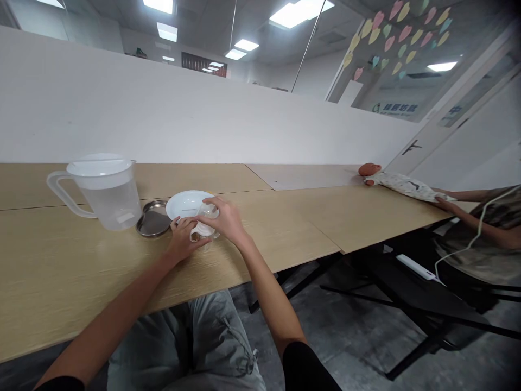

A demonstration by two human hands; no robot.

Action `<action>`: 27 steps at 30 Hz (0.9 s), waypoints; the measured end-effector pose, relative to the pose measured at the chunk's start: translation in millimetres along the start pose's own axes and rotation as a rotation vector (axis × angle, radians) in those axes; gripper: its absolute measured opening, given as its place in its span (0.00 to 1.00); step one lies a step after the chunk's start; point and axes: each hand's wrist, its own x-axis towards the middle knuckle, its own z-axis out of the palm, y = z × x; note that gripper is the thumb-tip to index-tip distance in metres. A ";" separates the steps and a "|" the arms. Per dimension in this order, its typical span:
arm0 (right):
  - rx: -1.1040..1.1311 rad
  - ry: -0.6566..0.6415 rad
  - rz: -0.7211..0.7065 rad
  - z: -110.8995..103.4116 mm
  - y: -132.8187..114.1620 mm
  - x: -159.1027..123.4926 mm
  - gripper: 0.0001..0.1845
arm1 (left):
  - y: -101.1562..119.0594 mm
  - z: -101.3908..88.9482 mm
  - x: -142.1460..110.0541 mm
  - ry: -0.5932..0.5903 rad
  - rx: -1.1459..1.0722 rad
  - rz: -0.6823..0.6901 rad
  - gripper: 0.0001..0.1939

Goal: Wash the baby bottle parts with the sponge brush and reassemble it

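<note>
Both hands are at a small clear, see-through container with a whitish curved part point(202, 231), just in front of the white bowl point(179, 203). From above, my right hand point(228, 220) grips its upper part between thumb and bent fingers. Lower down on its left side, my left hand point(184, 239) has its fingers curled against it. The container's exact kind is hard to make out, since my fingers cover part of it. Left of the bowl, a shiny metal kidney dish point(155, 219) lies on the table.
A large translucent measuring jug point(112, 195) with a handle stands at the left on the wooden table point(81, 271). At the far right, another person's hands hold a doll point(402, 184) in patterned cloth. A black chair point(407, 288) bears a white power strip point(415, 267).
</note>
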 end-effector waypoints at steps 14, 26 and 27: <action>0.493 0.314 0.333 31.6 75.9 21.4 0.30 | 6.0 -3.8 1.0 0.022 -0.033 0.023 0.23; 0.074 0.176 0.156 57.8 112.3 4.8 0.18 | 2.9 0.2 -1.2 0.030 -0.062 0.031 0.25; 0.040 0.141 0.142 58.2 113.2 5.0 0.17 | 3.5 -0.1 -1.0 0.030 -0.066 0.030 0.24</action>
